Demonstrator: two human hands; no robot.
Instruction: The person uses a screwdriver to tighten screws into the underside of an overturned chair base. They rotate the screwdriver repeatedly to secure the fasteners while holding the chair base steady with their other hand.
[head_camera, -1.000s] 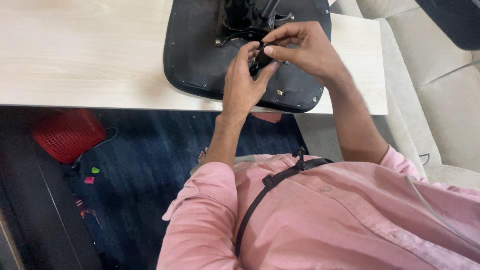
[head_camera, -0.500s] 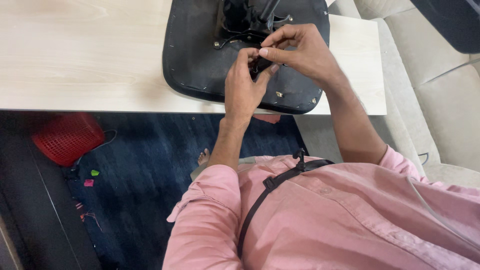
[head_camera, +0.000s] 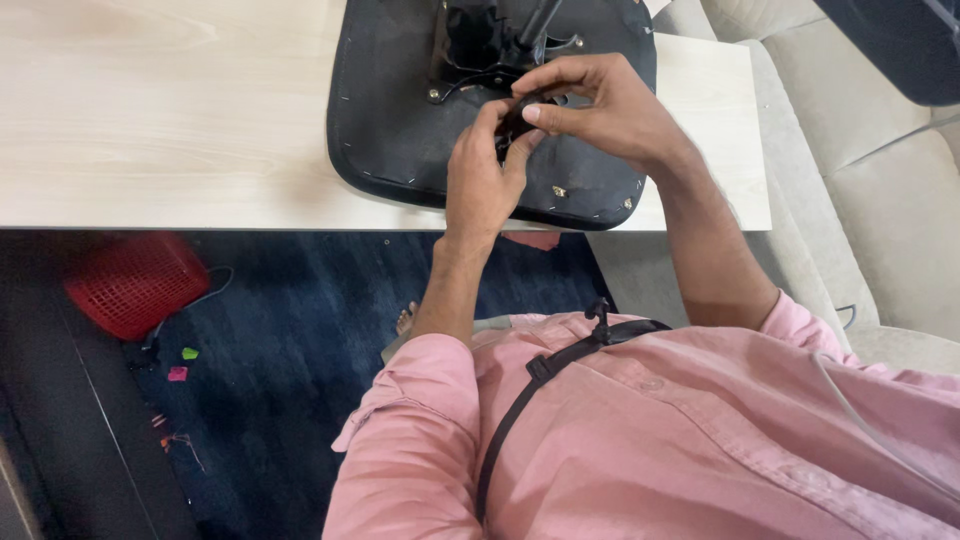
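- Dark blue carpet runs under the pale wooden desk (head_camera: 150, 130), with a red mesh basket (head_camera: 135, 285) and a few bright scraps lying on the floor beneath it.
- Nearest us, pink sleeves and a black chest strap (head_camera: 540, 375) fill the bottom of the view.
- Left hand (head_camera: 480, 185) is up over the desk's near edge, fingers curled round a small black part (head_camera: 512, 122).
- Right hand (head_camera: 600, 105) meets it from the far side, thumb and fingers pinching that same piece — both clamped on, neither loose.
- Underneath sits the upturned black seat pan (head_camera: 390, 130), flat on the desk, staples dotted round its rim.
- Further back, the black metal mechanism plate (head_camera: 480, 50) looks already mounted, bolts showing.
- My read: mid-assembly, the small part not yet seated.
- Beige sofa (head_camera: 880, 200) to the right.
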